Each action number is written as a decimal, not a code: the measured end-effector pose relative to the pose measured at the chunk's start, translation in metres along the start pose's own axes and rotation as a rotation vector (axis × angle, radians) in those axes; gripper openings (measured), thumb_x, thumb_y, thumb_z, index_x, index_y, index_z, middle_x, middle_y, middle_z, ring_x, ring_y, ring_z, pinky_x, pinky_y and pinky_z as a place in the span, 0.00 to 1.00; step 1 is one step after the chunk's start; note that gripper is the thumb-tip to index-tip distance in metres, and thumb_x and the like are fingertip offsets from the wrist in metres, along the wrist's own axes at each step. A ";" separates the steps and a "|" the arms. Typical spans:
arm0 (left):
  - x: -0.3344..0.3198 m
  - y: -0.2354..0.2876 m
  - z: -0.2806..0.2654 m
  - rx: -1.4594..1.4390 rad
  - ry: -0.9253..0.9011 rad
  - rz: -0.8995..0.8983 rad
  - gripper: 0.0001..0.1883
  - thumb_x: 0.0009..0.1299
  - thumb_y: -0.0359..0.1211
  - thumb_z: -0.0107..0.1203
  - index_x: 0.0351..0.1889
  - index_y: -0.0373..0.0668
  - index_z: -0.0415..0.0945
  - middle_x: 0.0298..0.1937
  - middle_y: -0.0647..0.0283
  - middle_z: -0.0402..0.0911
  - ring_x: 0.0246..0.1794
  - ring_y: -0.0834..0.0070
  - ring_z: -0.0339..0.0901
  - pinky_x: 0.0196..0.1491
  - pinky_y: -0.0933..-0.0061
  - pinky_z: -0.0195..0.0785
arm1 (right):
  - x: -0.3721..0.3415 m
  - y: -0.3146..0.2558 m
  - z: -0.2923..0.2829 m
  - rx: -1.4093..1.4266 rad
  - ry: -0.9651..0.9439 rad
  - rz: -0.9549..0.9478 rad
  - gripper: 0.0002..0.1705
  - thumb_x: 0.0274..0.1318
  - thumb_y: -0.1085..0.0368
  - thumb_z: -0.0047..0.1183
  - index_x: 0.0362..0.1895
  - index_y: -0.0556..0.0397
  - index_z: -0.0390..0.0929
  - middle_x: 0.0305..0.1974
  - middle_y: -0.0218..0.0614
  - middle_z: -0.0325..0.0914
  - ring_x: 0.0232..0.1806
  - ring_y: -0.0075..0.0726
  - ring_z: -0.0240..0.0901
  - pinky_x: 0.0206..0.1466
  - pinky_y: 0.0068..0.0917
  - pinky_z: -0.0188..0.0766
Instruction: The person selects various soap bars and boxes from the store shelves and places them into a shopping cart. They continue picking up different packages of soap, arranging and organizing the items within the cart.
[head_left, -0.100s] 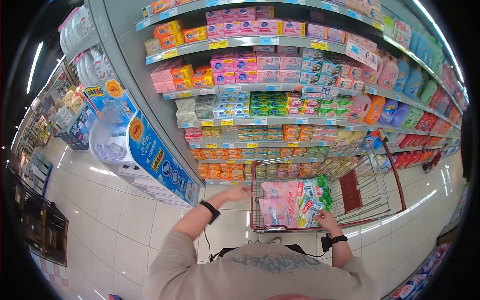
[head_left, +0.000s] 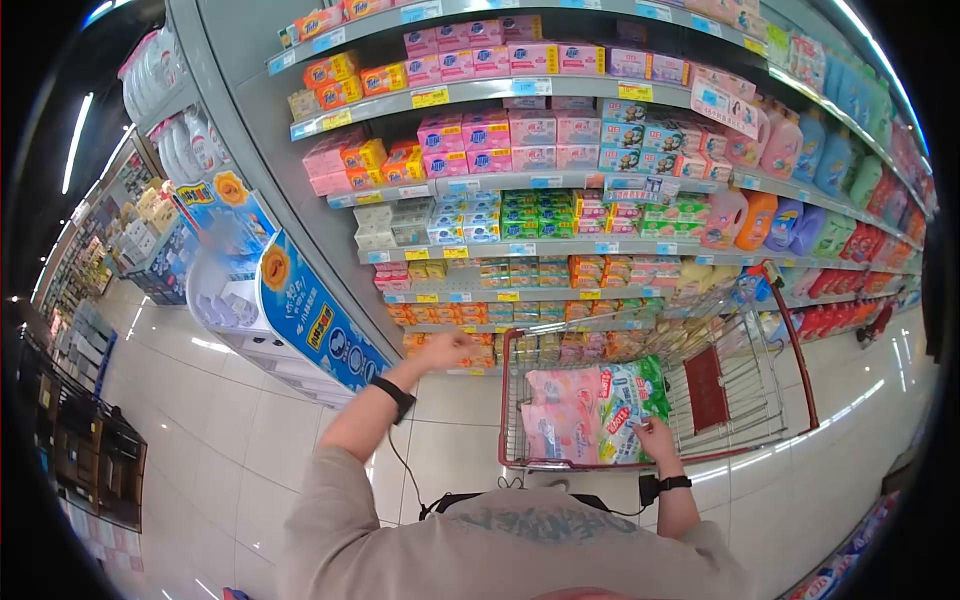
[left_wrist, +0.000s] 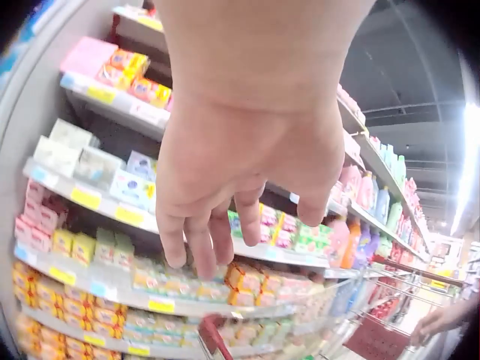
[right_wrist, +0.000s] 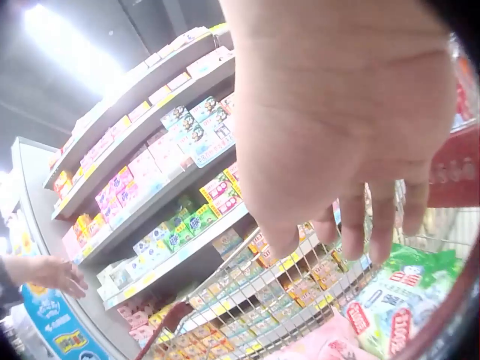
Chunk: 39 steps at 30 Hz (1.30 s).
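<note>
Left hand is extended before the shelves, fingers loosely bent, grasping nothing. Right hand is over the cart, fingers extended, no grip observed; contact with the green bag cannot be confirmed. That bag lies in the cart beside pink bags. Step in hand, by judgement: a reach toward the shelved goods. A pick there would call for the left fingers to close around one pack. Labels: orange boxes appear to read "Tide"; green bag shows "0"; its smaller print is illegible.
</note>
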<state>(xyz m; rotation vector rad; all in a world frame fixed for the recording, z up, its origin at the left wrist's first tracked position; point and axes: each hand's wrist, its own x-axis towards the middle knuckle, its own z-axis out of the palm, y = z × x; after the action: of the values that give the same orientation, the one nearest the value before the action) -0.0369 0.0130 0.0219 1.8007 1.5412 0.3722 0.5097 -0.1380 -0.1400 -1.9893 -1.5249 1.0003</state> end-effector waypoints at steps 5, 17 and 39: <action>0.053 0.063 -0.102 0.242 0.363 0.020 0.31 0.62 0.48 0.69 0.54 0.35 0.78 0.51 0.50 0.83 0.53 0.59 0.81 0.55 0.63 0.74 | 0.027 -0.005 -0.018 -0.005 0.107 -0.117 0.26 0.55 0.55 0.67 0.51 0.61 0.79 0.33 0.46 0.83 0.35 0.42 0.82 0.39 0.35 0.78; 0.192 0.115 -0.272 0.556 0.730 0.102 0.58 0.51 0.51 0.75 0.79 0.51 0.54 0.80 0.42 0.49 0.79 0.46 0.52 0.76 0.53 0.54 | -0.016 -0.014 0.008 0.085 0.462 0.023 0.33 0.54 0.65 0.66 0.62 0.62 0.70 0.48 0.48 0.74 0.47 0.45 0.76 0.44 0.35 0.81; 0.311 0.109 -0.366 0.363 0.309 0.333 0.57 0.43 0.43 0.78 0.72 0.37 0.62 0.73 0.45 0.67 0.74 0.50 0.62 0.75 0.62 0.57 | -0.085 -0.095 0.076 0.029 0.756 0.269 0.29 0.55 0.66 0.65 0.59 0.59 0.70 0.41 0.43 0.75 0.33 0.35 0.76 0.38 0.32 0.75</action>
<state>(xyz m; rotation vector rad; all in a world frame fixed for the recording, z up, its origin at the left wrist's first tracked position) -0.1149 0.4264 0.2778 2.3877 1.5884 0.5815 0.3809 -0.1968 -0.0971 -2.2191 -0.8408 0.2688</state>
